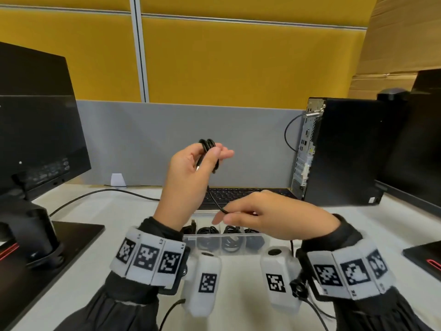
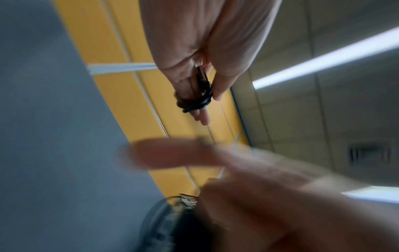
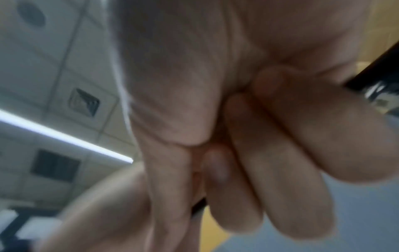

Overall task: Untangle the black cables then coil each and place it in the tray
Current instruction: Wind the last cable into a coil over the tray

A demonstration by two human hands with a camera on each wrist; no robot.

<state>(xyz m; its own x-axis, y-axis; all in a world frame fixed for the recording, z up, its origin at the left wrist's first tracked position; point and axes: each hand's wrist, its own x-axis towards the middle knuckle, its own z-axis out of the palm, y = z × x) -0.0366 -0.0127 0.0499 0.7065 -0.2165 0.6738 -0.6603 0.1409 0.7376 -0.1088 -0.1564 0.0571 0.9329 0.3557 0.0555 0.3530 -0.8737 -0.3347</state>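
Note:
My left hand (image 1: 210,154) is raised above the desk, and a black cable (image 1: 207,145) is wound in a few loops round its fingers, with the thumb pressed against them. The left wrist view shows the same loops (image 2: 194,100) across the fingers. The free length of cable hangs down to my right hand (image 1: 226,216), which pinches it between thumb and fingers just over the tray. A short black piece of cable (image 3: 197,208) shows between the right fingers. The clear plastic tray (image 1: 222,235) lies below both hands and holds several coiled black cables (image 1: 230,231) in its compartments.
A black keyboard (image 1: 238,194) lies behind the tray. A computer tower (image 1: 338,151) stands at the right, with a monitor (image 1: 420,144) beyond it. Another monitor (image 1: 35,127) on a black base (image 1: 71,235) stands at the left. A black cord (image 1: 95,194) runs across the white desk.

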